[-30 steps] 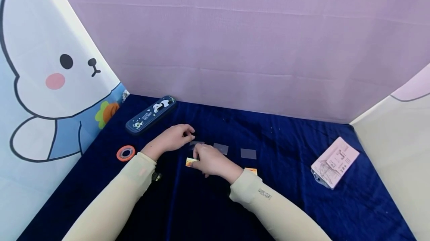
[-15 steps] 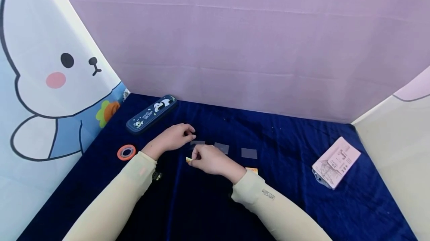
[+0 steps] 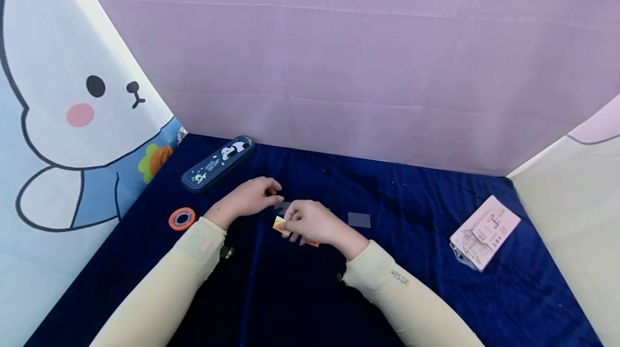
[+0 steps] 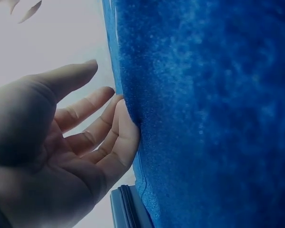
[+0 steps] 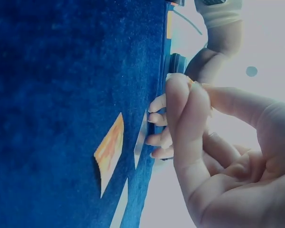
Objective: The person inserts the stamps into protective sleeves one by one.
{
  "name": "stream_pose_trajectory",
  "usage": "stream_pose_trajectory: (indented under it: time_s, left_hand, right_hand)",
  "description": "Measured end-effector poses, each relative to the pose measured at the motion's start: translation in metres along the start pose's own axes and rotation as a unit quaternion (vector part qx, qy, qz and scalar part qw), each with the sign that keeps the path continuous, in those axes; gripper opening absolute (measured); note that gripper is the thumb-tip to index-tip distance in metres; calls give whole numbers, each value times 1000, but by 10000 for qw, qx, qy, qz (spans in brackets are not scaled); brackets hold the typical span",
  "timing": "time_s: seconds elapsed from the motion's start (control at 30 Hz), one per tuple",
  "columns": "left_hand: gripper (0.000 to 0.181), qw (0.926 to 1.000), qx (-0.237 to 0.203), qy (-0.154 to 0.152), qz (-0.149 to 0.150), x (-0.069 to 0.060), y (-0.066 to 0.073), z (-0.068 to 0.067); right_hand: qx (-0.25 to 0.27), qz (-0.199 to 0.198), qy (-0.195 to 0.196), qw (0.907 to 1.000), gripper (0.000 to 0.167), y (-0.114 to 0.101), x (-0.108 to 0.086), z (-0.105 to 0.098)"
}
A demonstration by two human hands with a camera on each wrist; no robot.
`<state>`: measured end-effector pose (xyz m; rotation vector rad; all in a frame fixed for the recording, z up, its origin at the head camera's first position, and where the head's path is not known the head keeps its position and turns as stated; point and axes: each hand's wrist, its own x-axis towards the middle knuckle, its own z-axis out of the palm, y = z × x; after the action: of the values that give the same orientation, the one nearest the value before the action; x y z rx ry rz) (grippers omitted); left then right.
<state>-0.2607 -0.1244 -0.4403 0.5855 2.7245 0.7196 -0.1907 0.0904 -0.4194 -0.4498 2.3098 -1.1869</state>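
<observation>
My right hand [image 3: 315, 223] pinches a small yellow-and-orange stamp [image 3: 279, 224] between thumb and fingers, raised over the cloth. Only a sliver of it shows past the fingertips in the right wrist view. A second orange stamp [image 5: 110, 154], with toothed edges, lies on the cloth below that hand. My left hand [image 3: 254, 196] rests on the cloth with fingers loosely curled and holding nothing. Close to its fingertips lies a small clear plastic piece [image 3: 281, 207]. Another clear piece [image 3: 359, 220] lies to the right; a middle one is mostly behind the right hand in the head view.
Dark blue cloth [image 3: 411, 282] covers the table. A panda-printed pencil case [image 3: 218, 164] lies at the back left, with an orange ring-shaped roll [image 3: 182, 219] nearer. At right lies a pink printed pack [image 3: 486, 233]. A lilac curtain [image 3: 339, 56] hangs behind.
My right hand has shifted slightly right and upward, keeping the stamp pinched and turning it. The second stamp now shows under its fingers. The left hand stays put.
</observation>
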Motion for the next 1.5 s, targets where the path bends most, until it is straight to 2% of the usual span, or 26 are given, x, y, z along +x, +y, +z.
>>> stream_pose_trajectory:
  time_s: [0.33, 0.6, 1.23, 1.5]
  left_hand:
    - [38, 9995, 159, -117, 242, -3, 2, 2]
    - [34, 9996, 205, -115, 169, -2, 3, 6]
    - [26, 9998, 147, -131, 17, 2, 6, 10]
    - [21, 9995, -36, -313, 97, 2, 7, 9]
  right_hand:
    - [341, 187, -326, 9987, 10, 4, -3, -2]
    - [375, -14, -585, 9976, 10, 8, -7, 0]
    - [298, -162, -696, 9970, 11, 8, -10, 0]
    - [351, -173, -607, 9974, 12, 9, -11, -4]
